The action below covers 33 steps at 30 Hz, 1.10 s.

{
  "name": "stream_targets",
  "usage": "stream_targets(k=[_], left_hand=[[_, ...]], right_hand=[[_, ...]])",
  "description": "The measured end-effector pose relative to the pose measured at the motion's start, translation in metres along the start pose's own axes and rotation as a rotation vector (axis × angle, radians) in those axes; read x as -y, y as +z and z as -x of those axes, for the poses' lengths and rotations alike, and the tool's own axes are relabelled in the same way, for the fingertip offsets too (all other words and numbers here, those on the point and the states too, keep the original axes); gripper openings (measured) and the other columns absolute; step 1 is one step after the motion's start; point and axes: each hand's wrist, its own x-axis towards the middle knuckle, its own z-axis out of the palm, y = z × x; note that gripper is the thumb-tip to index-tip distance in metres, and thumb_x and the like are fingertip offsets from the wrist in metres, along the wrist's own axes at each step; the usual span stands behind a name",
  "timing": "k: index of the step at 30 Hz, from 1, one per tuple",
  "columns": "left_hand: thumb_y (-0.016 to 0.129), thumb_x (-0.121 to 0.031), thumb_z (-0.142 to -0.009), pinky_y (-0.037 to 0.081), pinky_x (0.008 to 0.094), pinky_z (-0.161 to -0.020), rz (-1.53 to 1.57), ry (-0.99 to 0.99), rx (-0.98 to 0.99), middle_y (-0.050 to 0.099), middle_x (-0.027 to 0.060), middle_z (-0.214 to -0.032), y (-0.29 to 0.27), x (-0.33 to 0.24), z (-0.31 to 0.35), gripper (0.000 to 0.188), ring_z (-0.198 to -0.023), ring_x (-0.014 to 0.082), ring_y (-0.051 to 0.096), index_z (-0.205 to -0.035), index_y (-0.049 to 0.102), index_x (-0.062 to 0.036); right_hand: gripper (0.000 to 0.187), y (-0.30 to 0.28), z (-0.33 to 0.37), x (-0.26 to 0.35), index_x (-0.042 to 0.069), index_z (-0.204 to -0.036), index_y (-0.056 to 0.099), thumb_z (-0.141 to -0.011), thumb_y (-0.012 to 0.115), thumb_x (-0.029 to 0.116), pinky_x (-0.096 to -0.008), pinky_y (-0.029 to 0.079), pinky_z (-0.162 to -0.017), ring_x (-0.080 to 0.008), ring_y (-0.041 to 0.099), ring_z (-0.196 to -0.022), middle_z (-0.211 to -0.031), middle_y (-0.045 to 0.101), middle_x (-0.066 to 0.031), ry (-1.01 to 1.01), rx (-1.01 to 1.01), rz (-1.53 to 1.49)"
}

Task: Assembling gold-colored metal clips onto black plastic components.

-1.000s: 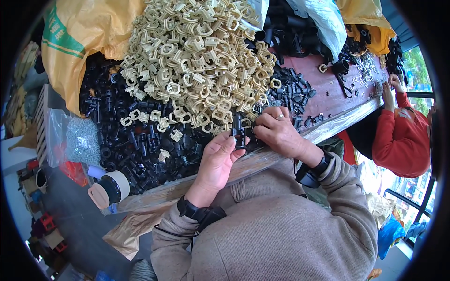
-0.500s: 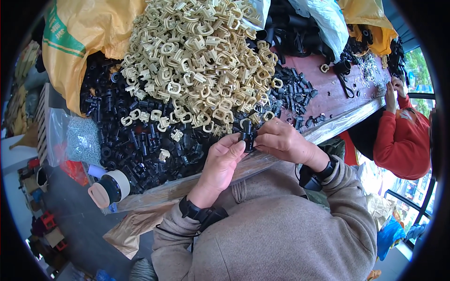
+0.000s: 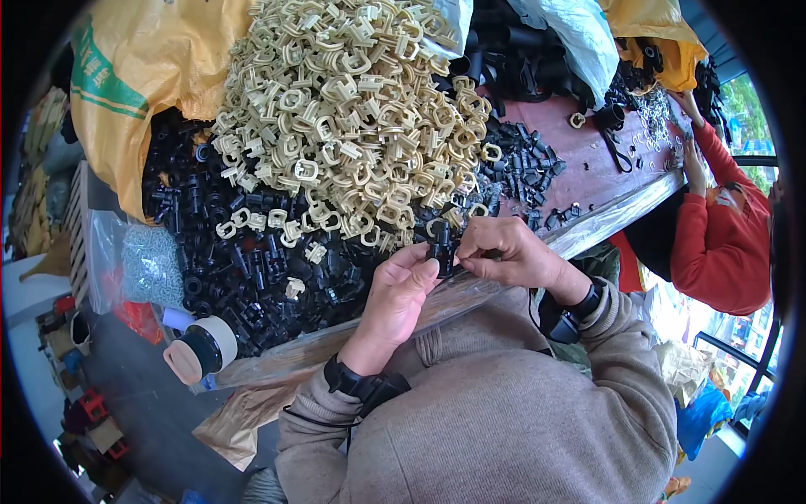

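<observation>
A long counter (image 3: pixel 562 164) with a reddish top and a wooden front edge runs across the view, bending with the lens. A person in a beige sweater (image 3: pixel 504 412) is at its near side, forearms raised to the front edge. Farther right, a co-worker in a red top (image 3: pixel 726 252) reaches both arms toward the counter's far end.

A great heap of cream plastic clips (image 3: pixel 353 118) fills the middle of the counter. A yellow sack (image 3: pixel 168 59) with a green patch lies against its left side, and a pale plastic bag (image 3: pixel 579 46) is to the right of the heap, beyond the reddish top. Loose black parts (image 3: pixel 243 294) spread in front of the clips and to their left. At the left end are a clear bag of small silvery pieces (image 3: pixel 151 265) and, nearer the front edge, a dark jar with a pale rim (image 3: pixel 200 349).

The person's left hand (image 3: pixel 395 294) pinches a small black fitting (image 3: pixel 442 244) between thumb and fingers, upright above the front edge. The right hand (image 3: pixel 516 256) has its thumb and fingertips drawn together just beside the fitting's right side; whether they grip some tiny thing cannot be told.
</observation>
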Motion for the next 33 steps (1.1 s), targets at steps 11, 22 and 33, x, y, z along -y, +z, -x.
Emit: stream_targets(k=[11,22,33], left_hand=[[0.061,-0.005,-0.077,0.041,0.0248,-0.082,-0.067,0.048,0.012,0.059,0.0068,-0.097,0.005,0.003,0.008,0.028,-0.088,0.0112,0.054,-0.104,0.054,0.0003],[0.061,-0.008,-0.077,0.041,0.0306,-0.086,-0.092,0.073,0.017,0.058,0.0113,-0.099,-0.001,0.000,0.001,0.030,-0.092,0.0180,0.055,-0.104,0.053,0.0020],[0.057,-0.015,-0.081,0.047,0.0312,-0.080,0.060,-0.011,-0.011,0.058,0.0135,-0.098,0.005,0.003,0.007,0.027,-0.088,0.0221,0.058,-0.103,0.052,-0.0003]], right_hand=[[0.007,0.005,0.002,0.001,0.001,-0.075,0.058,-0.073,0.062,0.005,-0.0208,0.040,-0.049,-0.0049,0.049,-0.055,-0.061,0.054,0.0008,0.384,0.079,-0.274],[0.010,0.007,0.000,-0.008,0.000,-0.080,0.056,-0.080,0.059,0.010,-0.0181,0.038,-0.052,-0.0033,0.047,-0.058,-0.066,0.053,0.0027,0.369,-0.023,-0.578],[0.012,0.005,0.013,0.007,0.002,-0.076,0.050,-0.083,0.054,0.010,-0.0238,0.039,-0.057,-0.0084,0.047,-0.066,-0.071,0.049,-0.0005,0.196,-0.161,-0.261]])
